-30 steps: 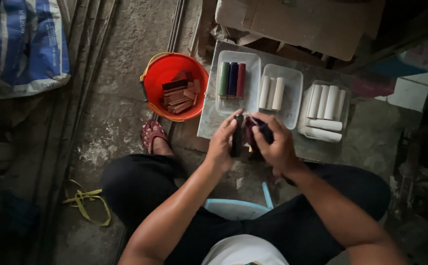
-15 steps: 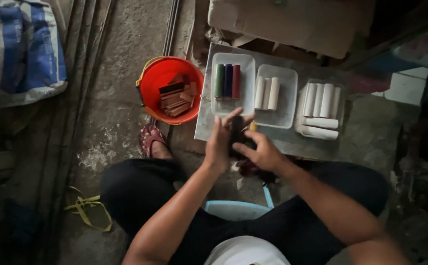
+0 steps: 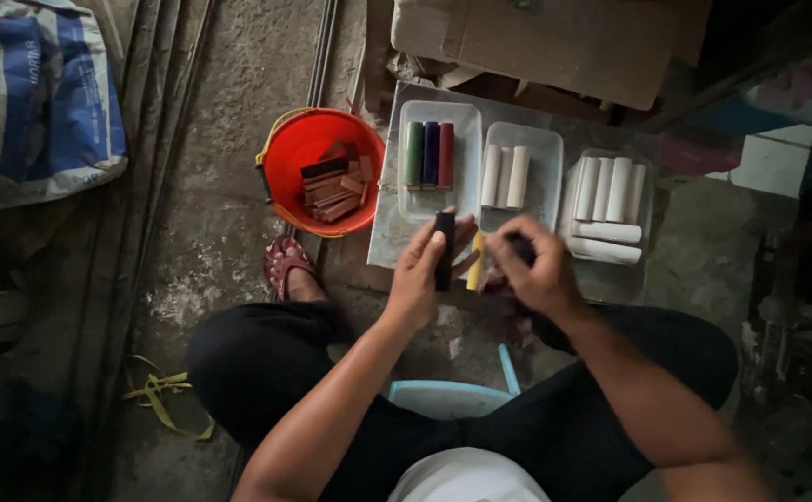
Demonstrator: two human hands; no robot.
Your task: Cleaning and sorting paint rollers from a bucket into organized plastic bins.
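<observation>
My left hand (image 3: pixel 422 275) holds a dark upright stick (image 3: pixel 444 249) just in front of the grey board (image 3: pixel 387 232). My right hand (image 3: pixel 534 270) is closed around a small dark thing (image 3: pixel 520 246), with a yellow piece (image 3: pixel 476 270) showing between the two hands. On the board behind them sit clear trays: one (image 3: pixel 466 121) with green, blue and dark red sticks (image 3: pixel 429 154), one (image 3: pixel 547 149) with white sticks (image 3: pixel 505 175), and a third (image 3: pixel 646 265) with several white sticks (image 3: pixel 608 189).
An orange bucket (image 3: pixel 285 153) with brown blocks stands left of the board, by my sandalled foot (image 3: pixel 287 268). A blue and white sack (image 3: pixel 39 98) lies far left, cardboard (image 3: pixel 564 42) behind the trays, a light blue stool (image 3: pixel 448 398) under me, yellow straps (image 3: pixel 159 395) on the floor.
My hands have parted slightly. The left one has raised the dark stick upright, and the yellow piece now shows between them. The view has shifted a little.
</observation>
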